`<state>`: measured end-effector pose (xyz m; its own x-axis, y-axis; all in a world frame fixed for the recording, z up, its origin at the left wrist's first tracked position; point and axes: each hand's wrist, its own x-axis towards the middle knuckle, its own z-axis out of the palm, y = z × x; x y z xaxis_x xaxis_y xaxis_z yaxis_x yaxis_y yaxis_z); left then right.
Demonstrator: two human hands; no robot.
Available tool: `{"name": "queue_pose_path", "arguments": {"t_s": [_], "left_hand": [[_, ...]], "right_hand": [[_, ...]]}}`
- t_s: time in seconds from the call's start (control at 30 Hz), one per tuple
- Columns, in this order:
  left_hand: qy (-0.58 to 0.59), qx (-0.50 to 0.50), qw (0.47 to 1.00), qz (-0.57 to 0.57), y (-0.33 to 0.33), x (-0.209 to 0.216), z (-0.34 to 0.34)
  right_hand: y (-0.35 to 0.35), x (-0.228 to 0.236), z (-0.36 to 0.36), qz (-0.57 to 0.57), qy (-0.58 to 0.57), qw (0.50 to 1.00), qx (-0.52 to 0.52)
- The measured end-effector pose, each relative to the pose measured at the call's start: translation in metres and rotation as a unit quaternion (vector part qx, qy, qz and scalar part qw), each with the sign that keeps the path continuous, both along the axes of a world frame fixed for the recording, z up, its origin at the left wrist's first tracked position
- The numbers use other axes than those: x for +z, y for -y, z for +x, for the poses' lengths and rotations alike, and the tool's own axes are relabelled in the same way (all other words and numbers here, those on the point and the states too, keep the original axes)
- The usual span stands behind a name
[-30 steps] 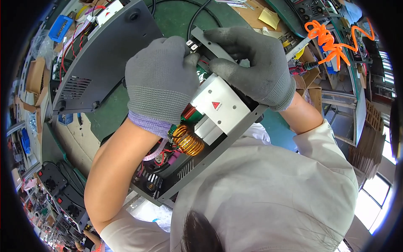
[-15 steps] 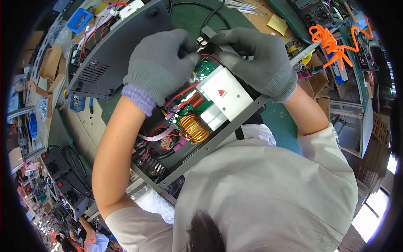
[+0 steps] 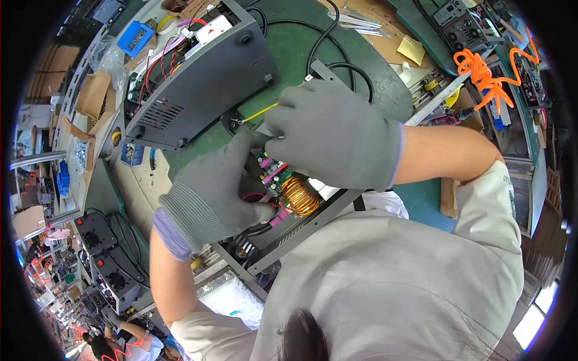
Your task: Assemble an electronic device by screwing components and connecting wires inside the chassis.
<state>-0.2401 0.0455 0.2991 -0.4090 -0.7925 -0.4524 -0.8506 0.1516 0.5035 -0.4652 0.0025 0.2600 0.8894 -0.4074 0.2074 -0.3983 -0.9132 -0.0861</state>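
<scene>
An open metal chassis sits tilted close to my body. Inside it are a green circuit board, a copper-wound ring coil and purple-sleeved leads. My left hand, in a grey glove, curls over the chassis's left part, thumb beside the leads; whatever its fingers hold is hidden. My right hand, also gloved, lies across the board with fingers bent closed, fingertips near my left index finger. From under it a yellow wire runs to a small ring terminal. What the right fingers grip is hidden.
A dark grey vented housing stands tilted at the far left on the green bench. Black cables loop behind my right hand. A blue parts bin, a yellow paper and an orange coiled hose lie around.
My right hand has come left and down over the board, covering the white metal plate. My left hand has dropped lower and left. A yellow wire now shows, and the view has shifted.
</scene>
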Motion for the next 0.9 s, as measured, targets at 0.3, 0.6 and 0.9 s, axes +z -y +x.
{"name": "queue_pose_path", "arguments": {"t_s": [0.3, 0.6, 0.9], "left_hand": [[0.015, 0.106, 0.994, 0.038, -0.011, -0.013, -0.003], [-0.178, 0.137, 0.958, -0.179, 0.010, -0.025, -0.015], [-0.276, 0.072, 0.950, -0.129, 0.043, -0.045, -0.047]], "right_hand": [[0.015, 0.015, 0.014, 0.040, -0.060, 0.997, -0.039], [0.031, 0.002, -0.036, 0.094, 0.185, 0.963, -0.170], [0.013, -0.016, -0.056, 0.145, 0.316, 0.918, -0.189]]}}
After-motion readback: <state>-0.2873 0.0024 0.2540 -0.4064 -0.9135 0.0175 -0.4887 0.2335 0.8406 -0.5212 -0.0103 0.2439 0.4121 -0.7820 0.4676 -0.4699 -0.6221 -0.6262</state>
